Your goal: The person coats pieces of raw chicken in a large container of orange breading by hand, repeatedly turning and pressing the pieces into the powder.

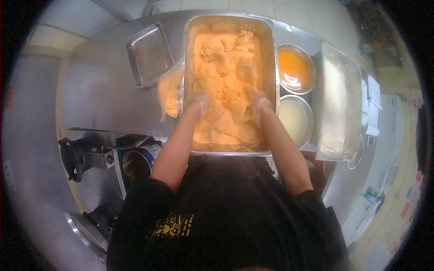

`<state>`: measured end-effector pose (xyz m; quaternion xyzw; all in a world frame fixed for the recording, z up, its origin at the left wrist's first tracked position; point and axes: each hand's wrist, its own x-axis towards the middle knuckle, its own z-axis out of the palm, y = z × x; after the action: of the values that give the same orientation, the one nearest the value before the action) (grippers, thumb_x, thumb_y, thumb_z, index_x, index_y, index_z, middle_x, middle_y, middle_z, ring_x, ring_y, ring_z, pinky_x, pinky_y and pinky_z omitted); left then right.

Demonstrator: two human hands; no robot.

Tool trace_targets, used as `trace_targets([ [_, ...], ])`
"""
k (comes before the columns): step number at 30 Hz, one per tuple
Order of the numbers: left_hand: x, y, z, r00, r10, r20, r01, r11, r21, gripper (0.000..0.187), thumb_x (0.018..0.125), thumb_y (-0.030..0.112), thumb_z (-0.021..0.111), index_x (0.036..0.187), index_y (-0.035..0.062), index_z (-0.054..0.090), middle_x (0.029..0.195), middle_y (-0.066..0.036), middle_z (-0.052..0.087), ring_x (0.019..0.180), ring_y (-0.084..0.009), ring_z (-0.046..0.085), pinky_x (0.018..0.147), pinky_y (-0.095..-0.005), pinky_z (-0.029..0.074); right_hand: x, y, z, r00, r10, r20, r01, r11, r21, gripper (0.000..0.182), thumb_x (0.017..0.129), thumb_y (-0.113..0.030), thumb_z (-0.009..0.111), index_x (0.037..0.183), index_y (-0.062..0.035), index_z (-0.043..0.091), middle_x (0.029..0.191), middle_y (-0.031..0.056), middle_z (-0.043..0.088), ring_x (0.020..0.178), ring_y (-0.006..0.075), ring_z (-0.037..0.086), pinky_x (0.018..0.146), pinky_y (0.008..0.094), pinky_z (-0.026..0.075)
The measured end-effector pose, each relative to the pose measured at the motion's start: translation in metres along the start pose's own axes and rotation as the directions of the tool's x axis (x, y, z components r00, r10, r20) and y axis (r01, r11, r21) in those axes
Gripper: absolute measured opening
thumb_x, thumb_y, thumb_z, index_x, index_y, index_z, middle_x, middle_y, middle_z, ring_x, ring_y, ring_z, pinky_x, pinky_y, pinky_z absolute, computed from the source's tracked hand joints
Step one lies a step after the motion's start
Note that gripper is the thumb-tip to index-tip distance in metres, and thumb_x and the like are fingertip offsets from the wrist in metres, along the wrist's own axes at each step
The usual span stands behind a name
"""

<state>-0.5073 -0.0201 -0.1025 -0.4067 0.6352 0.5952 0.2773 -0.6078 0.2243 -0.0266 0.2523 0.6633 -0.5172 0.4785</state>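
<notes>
A deep metal pan (275,58) in front of me holds orange seasoned flour (221,86). Lumpy coated pieces (244,40) lie in it toward the far end. My left hand (201,100) and my right hand (259,102), both in what look like clear plastic gloves, reach into the flour at the left and right sides of the pan. Motion blur and orange powder hide the fingers of both hands, so I cannot tell what they hold. A clear bag with orange powder (171,98) lies against the pan's left side.
Right of the pan stand a bowl of orange liquid (293,67) and a bowl of pale liquid (294,118). Beyond them is a long metal pan of white powder (333,104). A shallow metal tray (151,56) lies on the steel counter (99,86) at left. Below sits a round tin (138,162).
</notes>
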Motion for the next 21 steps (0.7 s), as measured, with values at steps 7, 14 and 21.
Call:
trace_targets([
  [7, -0.127, 0.050, 0.025, 0.960, -0.105, 0.260, 0.080, 0.992, 0.102, 0.058, 0.099, 0.055, 0.061, 0.134, 0.0092, 0.068, 0.119, -0.018, 0.072, 0.091, -0.0253, 0.072, 0.076, -0.0461, 0.061, -0.015, 0.057, 0.012, 0.883, -0.330, 0.334, 0.456, 0.771, -0.444, 0.071, 0.078, -0.040, 0.089, 0.130, 0.0023, 0.065, 0.115, 0.0177, 0.074, 0.100, 0.0257, 0.071, 0.082, 0.0352, 0.057],
  [14, -0.033, -0.015, -0.005, 0.999, 0.040, 0.032, -0.047, 0.966, 0.254, 0.056, 0.098, 0.051, 0.061, 0.126, 0.0029, 0.070, 0.113, -0.018, 0.074, 0.097, -0.0302, 0.070, 0.084, -0.0470, 0.055, -0.047, 0.015, 0.017, 0.982, -0.155, -0.112, 0.136, 0.978, -0.157, 0.072, 0.081, -0.031, 0.087, 0.140, 0.0008, 0.059, 0.123, 0.0138, 0.073, 0.105, 0.0214, 0.068, 0.084, 0.0356, 0.055],
  [21, -0.118, -0.005, 0.044, 0.989, 0.025, 0.147, -0.075, 0.938, 0.339, 0.063, 0.097, 0.056, 0.061, 0.115, -0.0042, 0.072, 0.109, -0.022, 0.075, 0.101, -0.0330, 0.071, 0.085, -0.0436, 0.053, -0.143, 0.006, 0.033, 0.935, 0.021, 0.354, 0.107, 0.936, -0.337, 0.064, 0.079, -0.039, 0.090, 0.129, -0.0062, 0.068, 0.116, 0.0106, 0.072, 0.105, 0.0257, 0.064, 0.087, 0.0439, 0.053],
])
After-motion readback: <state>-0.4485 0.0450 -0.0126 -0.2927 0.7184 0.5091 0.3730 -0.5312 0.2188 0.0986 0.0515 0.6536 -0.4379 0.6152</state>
